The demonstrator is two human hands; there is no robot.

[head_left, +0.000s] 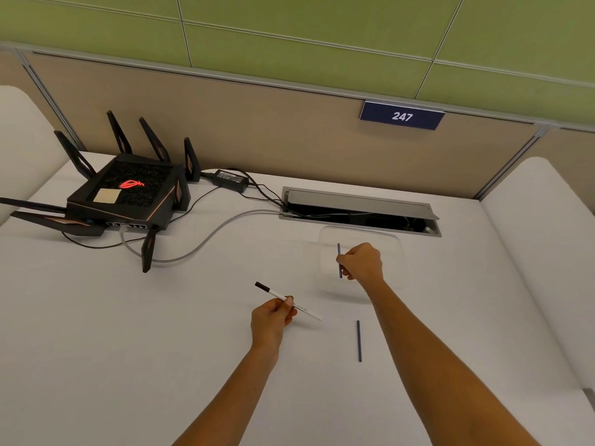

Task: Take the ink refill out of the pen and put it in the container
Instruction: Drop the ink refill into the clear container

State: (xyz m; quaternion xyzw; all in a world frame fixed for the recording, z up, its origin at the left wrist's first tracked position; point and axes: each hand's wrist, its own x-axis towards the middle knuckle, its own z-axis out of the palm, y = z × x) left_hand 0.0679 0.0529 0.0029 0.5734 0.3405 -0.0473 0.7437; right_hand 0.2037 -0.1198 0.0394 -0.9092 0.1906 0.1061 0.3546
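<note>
Refill out: the right hand (360, 262) pinches the ink refill (339, 260) over the clear container (360, 235), apparently unreleased, near the worktop's far edge. Left hand (272, 320) grips the pen (283, 299).

Even, soft overhead light; faint shadows, wide-angle edge bending.

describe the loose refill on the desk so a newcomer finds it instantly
Start at the white desk, then the right hand over the clear container. Nearer the camera, the loose refill lies flat and alone, a thin dark blue stick. Unlike the held refill, nothing touches it.
</note>
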